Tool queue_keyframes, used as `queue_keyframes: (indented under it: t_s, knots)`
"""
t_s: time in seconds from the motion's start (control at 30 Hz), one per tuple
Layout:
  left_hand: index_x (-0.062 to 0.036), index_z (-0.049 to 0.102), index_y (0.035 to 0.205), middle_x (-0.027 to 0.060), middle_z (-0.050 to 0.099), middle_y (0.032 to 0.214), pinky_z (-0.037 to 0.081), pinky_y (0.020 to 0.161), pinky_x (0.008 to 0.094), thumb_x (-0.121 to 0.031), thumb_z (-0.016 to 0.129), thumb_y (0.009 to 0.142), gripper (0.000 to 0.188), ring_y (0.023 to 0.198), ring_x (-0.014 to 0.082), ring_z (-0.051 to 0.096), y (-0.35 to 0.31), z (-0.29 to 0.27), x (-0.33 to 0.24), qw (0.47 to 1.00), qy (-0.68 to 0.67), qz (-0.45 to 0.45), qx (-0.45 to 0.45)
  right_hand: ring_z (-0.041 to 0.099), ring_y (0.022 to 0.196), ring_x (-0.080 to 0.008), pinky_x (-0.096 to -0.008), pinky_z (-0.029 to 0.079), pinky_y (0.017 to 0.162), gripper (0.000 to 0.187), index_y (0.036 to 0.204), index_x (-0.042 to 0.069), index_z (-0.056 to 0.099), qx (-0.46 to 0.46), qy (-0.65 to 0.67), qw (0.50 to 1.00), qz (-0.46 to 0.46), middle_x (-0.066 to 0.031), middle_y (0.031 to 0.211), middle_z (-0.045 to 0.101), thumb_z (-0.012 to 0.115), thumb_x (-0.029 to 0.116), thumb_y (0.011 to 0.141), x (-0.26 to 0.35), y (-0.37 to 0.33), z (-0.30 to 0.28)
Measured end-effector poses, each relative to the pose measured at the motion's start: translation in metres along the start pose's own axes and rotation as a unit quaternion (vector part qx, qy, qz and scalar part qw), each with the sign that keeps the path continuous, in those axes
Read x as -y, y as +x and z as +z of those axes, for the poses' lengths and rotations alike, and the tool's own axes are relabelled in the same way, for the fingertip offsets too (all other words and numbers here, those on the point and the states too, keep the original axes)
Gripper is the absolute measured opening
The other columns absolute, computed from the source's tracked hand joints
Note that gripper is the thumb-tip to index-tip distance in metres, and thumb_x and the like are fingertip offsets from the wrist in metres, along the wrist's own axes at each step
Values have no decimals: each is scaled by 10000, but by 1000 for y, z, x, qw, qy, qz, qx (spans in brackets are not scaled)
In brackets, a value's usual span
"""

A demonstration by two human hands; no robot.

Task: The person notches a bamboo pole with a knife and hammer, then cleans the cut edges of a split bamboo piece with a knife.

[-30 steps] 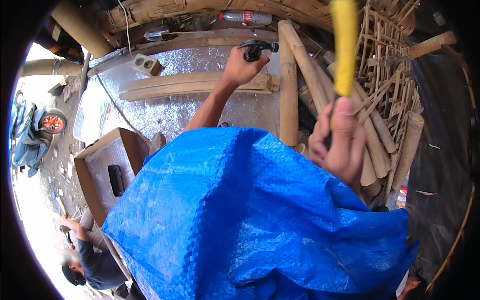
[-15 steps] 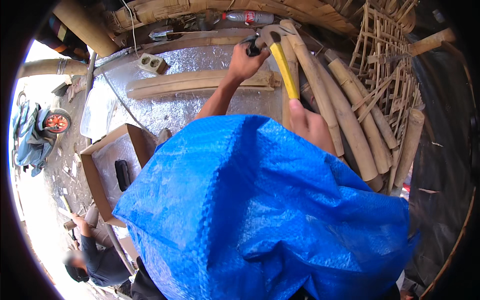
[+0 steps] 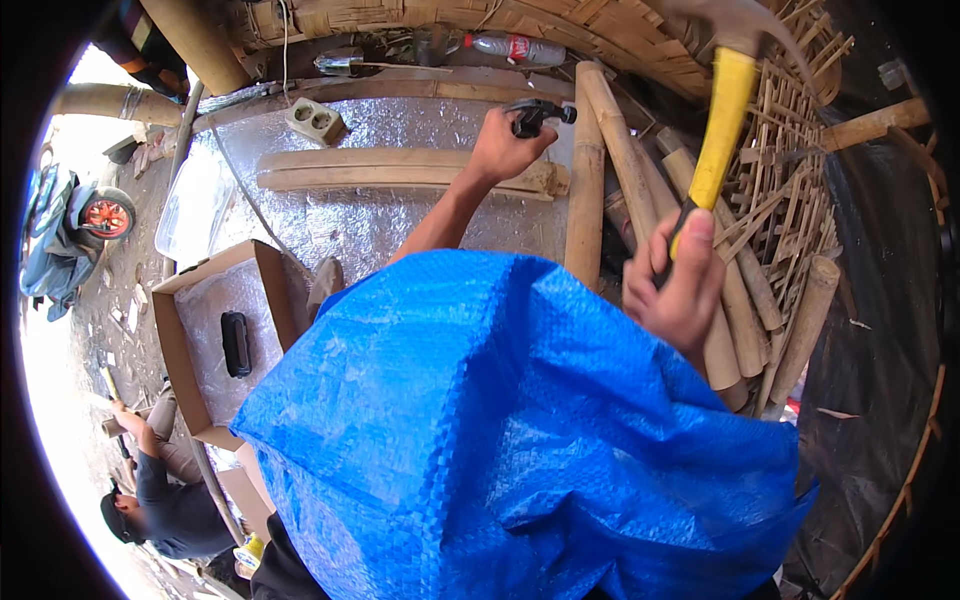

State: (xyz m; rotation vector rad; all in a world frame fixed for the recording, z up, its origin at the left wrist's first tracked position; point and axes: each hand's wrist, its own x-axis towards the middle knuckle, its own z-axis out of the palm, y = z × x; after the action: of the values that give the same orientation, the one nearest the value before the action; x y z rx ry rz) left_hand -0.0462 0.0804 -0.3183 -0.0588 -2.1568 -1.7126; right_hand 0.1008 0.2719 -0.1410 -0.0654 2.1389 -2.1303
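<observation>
My right hand [image 3: 682, 283] is wrapped round the black grip of a claw hammer [image 3: 724, 125] with a yellow handle. The hammer is raised at the upper right, its metal head [image 3: 735, 18] blurred near the top edge. My left hand [image 3: 503, 147] is closed on a black tool [image 3: 535, 117] whose kind I cannot make out. That hand is over the right end of a split bamboo length [image 3: 370, 170], which lies across a shiny silver sheet [image 3: 330, 220]. A blue tarp [image 3: 390, 380] spreads over the front of the view and hides my body and upper arms.
Several bamboo poles [image 3: 587, 190] lie on the right beside a broken lattice [image 3: 785, 170]. A power socket block [image 3: 315, 121] and plastic bottle [image 3: 518, 48] lie at the back. On the left are a cardboard box [image 3: 182, 335], another person [image 3: 170, 490] and a wheeled vehicle [image 3: 105, 216].
My right hand has lifted the hammer up and to the right, away from the black tool, which the hammer head was touching or close to. My left hand keeps its hold, slightly lower and farther right.
</observation>
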Motion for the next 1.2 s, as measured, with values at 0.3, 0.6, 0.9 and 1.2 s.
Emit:
queue_keyframes:
  t_s: [0.3,0.6,0.9,1.2]
  knots:
    - [19,612,776,33,580,628,451,596,308,-188,700,782,224,604,102,482,-18,-6,-5,999,-5,-50,-2,404,463,-83,-252,300,426,530,758,98,475,6,-36,971,237,7,548,396,442,544,1042,-39,-11,-22]
    - [-23,599,637,-5,551,552,397,464,289,-212,672,864,304,496,93,513,-10,-40,-84,995,30,11,97,335,353,-81,-263,283,313,550,708,119,393,-27,72,952,297,15,496,338,455,562,1028,-116,-30,-76]
    - [-1,594,628,100,539,537,420,501,333,-165,700,765,238,474,181,499,-55,-45,-84,935,72,94,334,379,388,-81,-258,324,359,452,728,112,437,-8,-12,965,263,20,513,381,603,438,993,-116,-18,-77]
    - [-16,624,905,141,651,1154,500,886,325,-54,747,853,139,1019,183,647,-188,-76,-56,987,-49,-153,-26,544,417,-133,-318,441,422,566,607,70,505,89,-242,961,104,-35,483,519,777,510,838,-137,68,-21]
